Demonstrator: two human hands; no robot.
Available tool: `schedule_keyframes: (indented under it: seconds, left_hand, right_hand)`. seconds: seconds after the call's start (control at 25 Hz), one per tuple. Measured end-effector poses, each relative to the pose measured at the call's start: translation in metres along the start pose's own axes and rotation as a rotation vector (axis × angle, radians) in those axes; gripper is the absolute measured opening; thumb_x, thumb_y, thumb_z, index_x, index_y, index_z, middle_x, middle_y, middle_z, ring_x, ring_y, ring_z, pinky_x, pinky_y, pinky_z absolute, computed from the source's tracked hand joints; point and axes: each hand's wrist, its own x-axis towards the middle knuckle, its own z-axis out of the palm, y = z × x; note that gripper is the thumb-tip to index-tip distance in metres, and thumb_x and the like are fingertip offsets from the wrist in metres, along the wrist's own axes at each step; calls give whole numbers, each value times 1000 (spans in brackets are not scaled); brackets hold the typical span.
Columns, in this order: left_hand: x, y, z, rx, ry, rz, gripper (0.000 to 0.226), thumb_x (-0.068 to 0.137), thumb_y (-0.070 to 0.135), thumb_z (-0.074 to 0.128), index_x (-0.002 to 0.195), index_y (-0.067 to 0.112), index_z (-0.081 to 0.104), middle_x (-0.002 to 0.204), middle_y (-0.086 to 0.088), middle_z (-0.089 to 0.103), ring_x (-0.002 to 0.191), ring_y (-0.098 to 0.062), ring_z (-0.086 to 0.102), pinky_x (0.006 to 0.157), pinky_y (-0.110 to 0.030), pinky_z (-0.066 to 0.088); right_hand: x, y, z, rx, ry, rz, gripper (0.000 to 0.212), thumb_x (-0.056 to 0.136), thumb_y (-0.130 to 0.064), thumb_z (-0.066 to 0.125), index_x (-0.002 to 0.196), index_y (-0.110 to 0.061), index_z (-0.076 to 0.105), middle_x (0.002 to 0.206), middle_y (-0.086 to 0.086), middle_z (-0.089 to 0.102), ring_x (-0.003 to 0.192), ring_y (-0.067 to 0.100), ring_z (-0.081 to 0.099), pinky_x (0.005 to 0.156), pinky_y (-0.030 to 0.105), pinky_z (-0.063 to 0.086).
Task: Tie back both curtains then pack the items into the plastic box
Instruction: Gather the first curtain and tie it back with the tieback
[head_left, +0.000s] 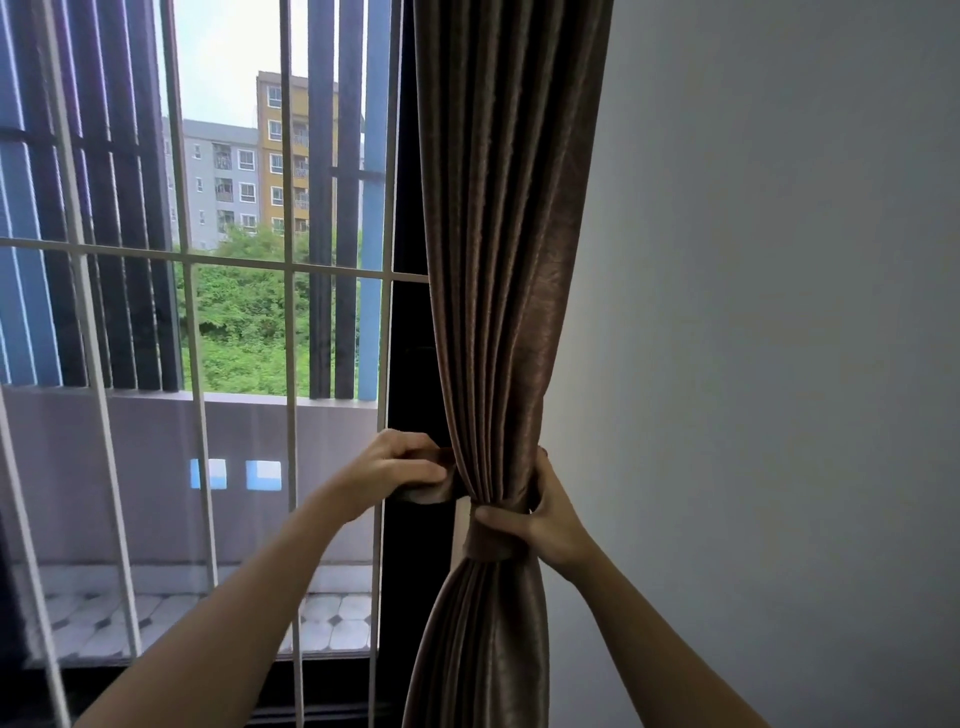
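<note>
- The brown curtain (498, 291) is hanging gathered against the window frame's right edge, beside the wall.
- The right hand (540, 512) is pinching the tieback band (491, 540), keeping the folds bunched.
- The left hand (395, 467) is closing around the band's loose end, likely pulling it taut.

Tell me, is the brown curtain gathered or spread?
Gathered: the curtain is cinched by a tieback, which the right hand and left hand grip.

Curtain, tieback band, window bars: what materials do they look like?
Curtain: woven brown fabric, satin-like sheen along soft vertical folds. Tieback band: seemingly the same fabric, cinched round the bunched curtain; left hand holds its loose end, right hand grips the wrap. Window bars: probably white-painted metal, thin, straight, rigid.
</note>
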Motion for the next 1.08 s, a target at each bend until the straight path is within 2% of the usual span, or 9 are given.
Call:
schedule_keyframes:
  seconds: [0.04,0.12,0.2,0.28,0.44,0.6,0.72,0.88,1.08]
  left_hand:
    - [-3,1,-7,35,22,4,35,62,35,65,72,1,63,56,8,54,53,-7,51,53,-18,40]
    - [-3,0,-18,496,149,42,36,69,46,60,58,12,59,47,8,50,46,-6,47,49,-20,33]
    - [-5,4,-20,1171,285,4,41,83,55,51,68,19,64,61,5,61,59,-14,59,53,-25,32]
    - [-8,6,-14,1402,352,-69,36,90,51,47,86,21,67,79,0,66,74,-20,64,57,-26,33]
    - [-12,-8,-8,1125,193,-100,32,90,40,53,88,11,67,74,1,54,67,-17,52,51,-24,30]
    - [-14,-16,-13,1035,193,-96,27,87,38,58,86,13,67,76,2,54,69,-18,53,49,-21,29]
    - [-18,-16,-17,891,250,-1,24,83,44,63,80,20,65,67,7,58,64,-14,56,54,-26,38]
    - [-26,-36,-3,982,221,-138,23,86,39,58,80,17,60,77,-1,62,69,-21,59,54,-27,38]
    - [-22,-31,-6,851,238,-79,23,81,36,60,75,14,60,68,-1,63,63,-19,58,55,-29,40]
  right_hand:
    - [1,-2,-3,-4,-6,2,69,67,-11,81,121,-30,41,112,-14,55,97,-8,59,79,13,50]
    - [2,-2,-7,-19,-32,5,65,72,-7,78,118,-35,42,113,-16,54,99,-8,57,80,11,49]
    - [3,-3,-7,-30,-53,7,70,71,-13,79,123,-40,39,117,-18,52,108,0,55,85,15,49]
    - [6,-3,-4,-41,-56,20,81,68,-24,80,132,-38,32,119,-21,48,113,4,52,90,19,48]
    - [7,2,8,-121,-4,28,103,64,-32,84,142,-30,16,118,-21,49,111,6,55,93,21,49]
    - [14,2,6,-179,-9,62,78,69,-33,82,132,-21,38,115,-11,59,105,8,61,79,10,50]
    - [12,12,9,-167,11,82,74,67,-35,82,128,-22,42,117,-8,62,103,6,62,87,20,53]
    - [9,24,18,-143,38,159,60,70,-37,80,121,-24,50,110,-9,65,97,3,63,93,28,53]
    - [13,33,20,-150,36,154,73,63,-44,82,124,-25,48,114,-8,65,101,8,63,91,25,52]
